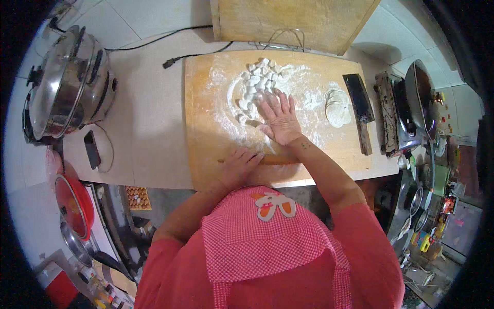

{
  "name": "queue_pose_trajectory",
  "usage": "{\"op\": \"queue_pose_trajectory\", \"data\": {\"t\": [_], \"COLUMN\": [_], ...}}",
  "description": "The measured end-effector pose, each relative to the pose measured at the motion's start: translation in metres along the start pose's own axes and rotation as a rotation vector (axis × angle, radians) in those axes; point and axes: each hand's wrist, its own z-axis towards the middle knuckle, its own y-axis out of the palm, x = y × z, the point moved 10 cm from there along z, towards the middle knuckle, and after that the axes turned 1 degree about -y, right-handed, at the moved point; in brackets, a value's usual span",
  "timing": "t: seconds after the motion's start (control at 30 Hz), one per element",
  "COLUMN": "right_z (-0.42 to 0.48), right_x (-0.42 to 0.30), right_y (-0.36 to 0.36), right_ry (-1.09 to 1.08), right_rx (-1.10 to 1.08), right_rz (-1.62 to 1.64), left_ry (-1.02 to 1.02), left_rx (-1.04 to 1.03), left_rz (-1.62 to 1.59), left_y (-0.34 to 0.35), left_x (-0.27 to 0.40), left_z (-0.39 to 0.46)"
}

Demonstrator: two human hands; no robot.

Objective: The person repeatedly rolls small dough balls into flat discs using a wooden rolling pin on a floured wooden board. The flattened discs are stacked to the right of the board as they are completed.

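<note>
My right hand (281, 119) lies palm down with fingers spread at the near right edge of a heap of floured dough pieces (254, 85). Its fingertips touch or overlap the nearest pieces; what is under the palm is hidden. My left hand (242, 164) rests on the left part of a thin wooden rolling pin (279, 159), close to the front edge of the wooden board (204, 127). White flour is scattered over the board's middle. Toward the right lies a fanned stack of flat round dough wrappers (337, 106). Beside it is a cleaver (359, 98) with a dark blade and wooden handle.
A steel lidded pot (71, 89) stands at the left, near a dark phone-like device (92, 150) with a cord. A black power plug (168, 63) lies behind the board's left corner. On the right are a gas stove (388, 112) and a wok (418, 96).
</note>
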Motion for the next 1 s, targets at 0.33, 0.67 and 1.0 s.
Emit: {"op": "queue_pose_trajectory", "data": {"t": [0.33, 0.67, 1.0], "right_z": [-0.002, -0.054, -0.094], "right_x": [0.049, 0.068, 0.06], "right_y": [-0.027, -0.018, -0.028], "right_ry": [0.137, 0.354, 0.328], "right_rx": [0.402, 0.246, 0.125], "right_rz": [0.538, 0.504, 0.217], "left_ry": [-0.016, 0.089, -0.161], "left_rx": [0.07, 0.267, 0.054], "left_rz": [0.046, 0.058, -0.044], "left_y": [-0.013, -0.036, -0.026], "left_x": [0.005, 0.015, -0.023], "left_z": [0.006, 0.02, 0.035]}}
